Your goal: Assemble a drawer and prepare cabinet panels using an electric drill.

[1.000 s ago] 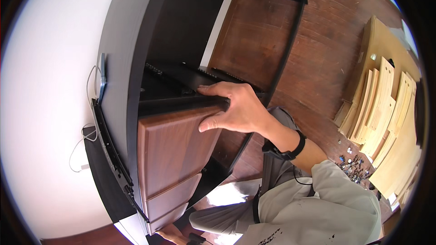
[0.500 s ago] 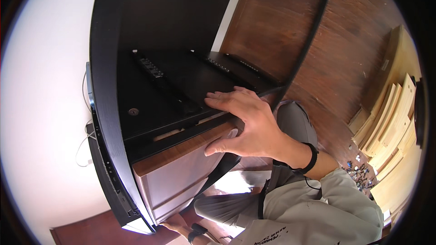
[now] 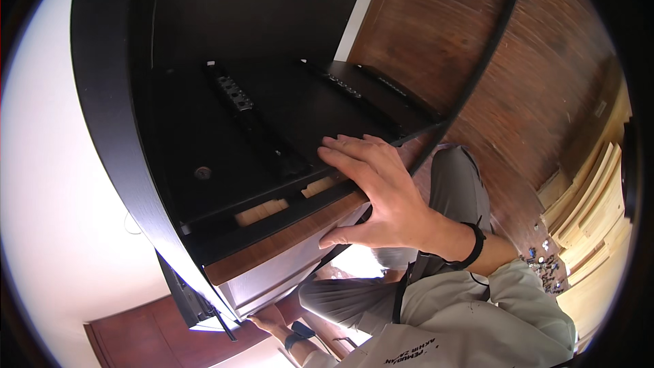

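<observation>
Brown-edged panel (image 3: 283,240): at near edge of black cabinet (image 3: 170,123), left of & below the R hand (image 3: 392,201), w/ its brown edge slanting from lower L up to R, right end under that hand. R hand's nearer this edge; L hand (image 3: 269,317) is down at the panel's low end. Panel's full long axis: can't tell, face too foreshortened.

R hand: spread wide, thumb on face side, fingers over black board; whether it grips or just rests, can't tell. L hand: fingers part hidden, so grip unclear.

Materials: edge strip is brown woodgrain, face pale w/ glare & straight ridges. Cabinet board flat, dark, matte-ish, w/ 3 long rail strips (image 3: 235,95), a small round fitting (image 3: 202,173), & pale wood (image 3: 262,212) showing in gaps behind the panel edge.

Further out: reddish-brown wood floor (image 3: 545,48), long pale slats (image 3: 593,197), small hardware bits (image 3: 543,259) scattered nr them, plain white wall (image 3: 41,163) at L.
</observation>
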Demonstrator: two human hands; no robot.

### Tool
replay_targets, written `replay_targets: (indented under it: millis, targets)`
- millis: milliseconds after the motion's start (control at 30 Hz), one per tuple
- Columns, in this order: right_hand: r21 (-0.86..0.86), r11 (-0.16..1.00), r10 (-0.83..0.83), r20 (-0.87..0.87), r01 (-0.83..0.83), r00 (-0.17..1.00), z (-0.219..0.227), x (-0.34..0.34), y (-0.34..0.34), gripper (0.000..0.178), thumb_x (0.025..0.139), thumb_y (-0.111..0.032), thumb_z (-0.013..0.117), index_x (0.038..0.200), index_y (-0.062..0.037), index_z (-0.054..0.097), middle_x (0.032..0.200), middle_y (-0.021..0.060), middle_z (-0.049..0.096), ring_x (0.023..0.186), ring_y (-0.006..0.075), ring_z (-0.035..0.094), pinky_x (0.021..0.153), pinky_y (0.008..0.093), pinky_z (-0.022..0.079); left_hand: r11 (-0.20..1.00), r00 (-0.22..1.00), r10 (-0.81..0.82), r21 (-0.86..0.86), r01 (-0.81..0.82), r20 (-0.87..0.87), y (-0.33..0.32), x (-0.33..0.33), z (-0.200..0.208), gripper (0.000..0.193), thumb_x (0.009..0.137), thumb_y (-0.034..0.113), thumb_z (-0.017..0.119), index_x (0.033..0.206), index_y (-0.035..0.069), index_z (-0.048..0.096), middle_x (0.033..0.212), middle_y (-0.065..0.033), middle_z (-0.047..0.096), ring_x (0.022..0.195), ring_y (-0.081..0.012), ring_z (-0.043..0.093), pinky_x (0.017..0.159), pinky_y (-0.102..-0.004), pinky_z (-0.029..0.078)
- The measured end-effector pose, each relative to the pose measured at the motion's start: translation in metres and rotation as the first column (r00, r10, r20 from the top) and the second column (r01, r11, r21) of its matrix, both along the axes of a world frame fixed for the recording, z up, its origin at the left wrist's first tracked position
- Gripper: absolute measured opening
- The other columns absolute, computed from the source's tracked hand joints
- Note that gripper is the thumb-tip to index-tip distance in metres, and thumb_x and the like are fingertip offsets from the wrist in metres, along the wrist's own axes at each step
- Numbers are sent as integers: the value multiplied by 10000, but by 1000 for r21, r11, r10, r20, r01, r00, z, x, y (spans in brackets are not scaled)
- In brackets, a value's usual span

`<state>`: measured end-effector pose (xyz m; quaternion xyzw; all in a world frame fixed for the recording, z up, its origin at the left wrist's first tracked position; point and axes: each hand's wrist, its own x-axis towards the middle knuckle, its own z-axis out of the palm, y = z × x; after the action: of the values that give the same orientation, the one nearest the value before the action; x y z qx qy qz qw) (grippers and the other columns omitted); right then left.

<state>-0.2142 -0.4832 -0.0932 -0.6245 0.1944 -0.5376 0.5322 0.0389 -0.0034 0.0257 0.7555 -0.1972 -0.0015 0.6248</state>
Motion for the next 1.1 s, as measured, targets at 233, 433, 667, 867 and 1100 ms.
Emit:
replay_targets:
  millis: [233, 433, 667, 867, 1100]
  targets:
    - [43, 999, 10, -15, -9, 1000, 5, -2, 2, 932, 510, -397, 859, 1284, -26, 495, 1297, 132, 504, 1199, 311, 484, 987, 494, 350, 999, 999, -36, 31, 37, -36, 8, 3, 3, 987, 765, 669, 589, 1477, 113, 191, 1510, -146, 202, 1372, -344, 224, 1116, -562, 203]
    - [95, 991, 89, 57, -94, 994, 3, -5, -5, 905, 524, -402, 858, 1274, -30, 513, 1284, 150, 514, 1200, 307, 485, 988, 523, 341, 994, 993, -88, -68, 82, -83, 10, -4, 2, 951, 785, 666, 565, 1471, 109, 213, 1510, -140, 213, 1372, -344, 225, 1115, -545, 215]
    - [78, 997, -3, 82, -3, 997, -2, 4, -2, 810, 545, -420, 844, 1205, -38, 571, 1211, 141, 577, 1140, 293, 539, 955, 493, 367, 998, 997, 68, 21, -67, -38, -2, -13, -2, 775, 719, 499, 745, 1348, 164, 442, 1354, -82, 472, 1250, -278, 425, 1054, -482, 324]
    - [69, 995, -75, 80, 69, 994, -5, 1, 1, 775, 551, -400, 851, 1186, -48, 577, 1204, 148, 584, 1120, 308, 547, 952, 460, 376, 997, 999, 45, 60, -44, -7, 14, -3, -8, 866, 766, 513, 706, 1415, 102, 307, 1437, -125, 323, 1318, -306, 320, 1097, -510, 278]
    - [83, 996, -44, 76, 38, 996, -1, 3, -1, 781, 592, -364, 842, 1228, -21, 548, 1205, 182, 563, 1110, 345, 538, 957, 398, 418, 983, 999, 43, -176, -42, -1, 10, -11, -15, 603, 806, 253, 727, 1308, 107, 427, 1269, -92, 520, 1171, -257, 489, 982, -460, 391]
